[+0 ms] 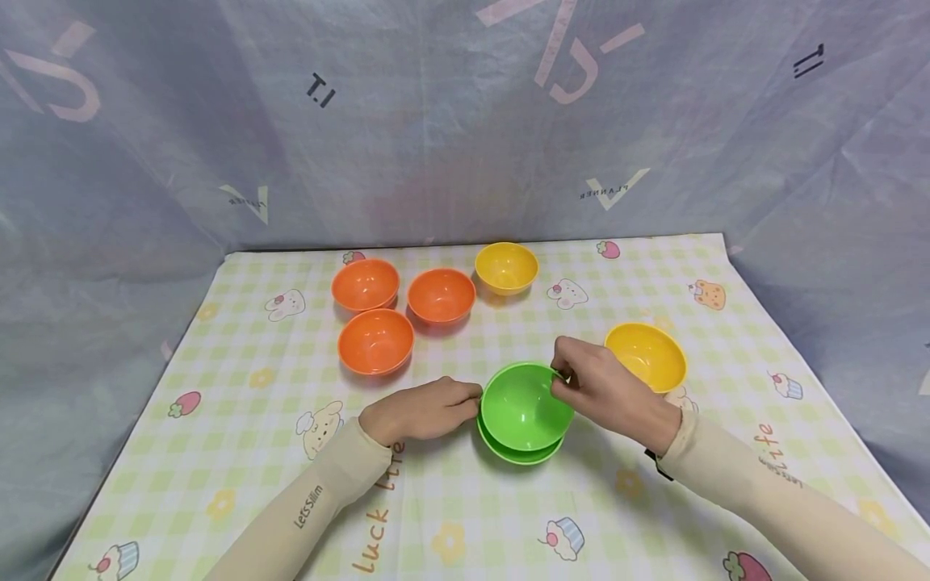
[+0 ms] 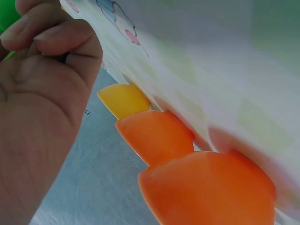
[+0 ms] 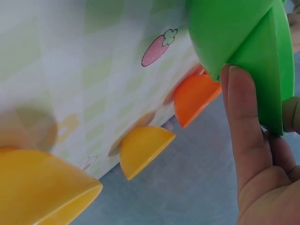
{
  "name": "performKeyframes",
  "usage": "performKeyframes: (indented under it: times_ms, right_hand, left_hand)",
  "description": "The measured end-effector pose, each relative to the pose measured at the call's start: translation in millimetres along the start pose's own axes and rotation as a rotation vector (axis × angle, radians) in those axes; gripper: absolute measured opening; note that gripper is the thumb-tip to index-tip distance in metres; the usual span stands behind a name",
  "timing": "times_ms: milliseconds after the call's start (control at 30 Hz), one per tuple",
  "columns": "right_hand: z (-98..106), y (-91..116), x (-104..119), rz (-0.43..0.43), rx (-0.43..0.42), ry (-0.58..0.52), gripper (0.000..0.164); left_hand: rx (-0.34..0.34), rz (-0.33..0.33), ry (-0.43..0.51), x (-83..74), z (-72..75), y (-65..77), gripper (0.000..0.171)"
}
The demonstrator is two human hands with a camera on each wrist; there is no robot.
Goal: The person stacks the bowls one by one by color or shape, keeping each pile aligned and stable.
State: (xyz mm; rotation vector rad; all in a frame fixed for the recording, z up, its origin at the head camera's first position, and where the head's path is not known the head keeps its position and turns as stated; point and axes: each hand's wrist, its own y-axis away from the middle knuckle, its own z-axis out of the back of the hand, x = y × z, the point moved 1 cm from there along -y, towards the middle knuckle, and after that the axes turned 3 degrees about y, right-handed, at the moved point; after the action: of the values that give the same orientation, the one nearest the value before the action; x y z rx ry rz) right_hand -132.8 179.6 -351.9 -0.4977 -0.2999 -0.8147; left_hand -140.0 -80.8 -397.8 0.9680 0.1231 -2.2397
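Note:
Two green bowls sit one in the other at the middle of the table, the upper green bowl (image 1: 526, 410) tilted and raised a little within the lower green bowl (image 1: 520, 456). My right hand (image 1: 613, 393) pinches the upper bowl's right rim, thumb inside and fingers outside; the right wrist view shows the green wall (image 3: 263, 79) between them. At the left side of the pair, my left hand (image 1: 425, 408) holds the lower bowl's rim with bent fingers. In the left wrist view only a sliver of green shows behind those fingers, so the exact contact is hidden.
Three orange bowls (image 1: 375, 343) cluster at the back left. One yellow bowl (image 1: 507, 269) stands at the back middle; another yellow bowl (image 1: 650, 355) is close beside my right wrist. A checked cloth (image 1: 276, 516) covers the table, and a grey printed curtain (image 1: 436, 121) hangs behind.

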Motion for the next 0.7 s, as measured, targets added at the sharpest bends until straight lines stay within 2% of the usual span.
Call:
performKeyframes:
  times_ms: [300,700]
  right_hand:
    - [-2.5,0.3,-0.7,0.0,0.008,0.001,0.025]
    - [-6.2,0.3,-1.5,-0.019,0.028,0.027,0.025]
  left_hand:
    - [0.009,0.036,0.012,1.5,-0.5,1.7,0.02]
    - [0.013,0.041,0.008,1.3,0.2,3.3,0.024]
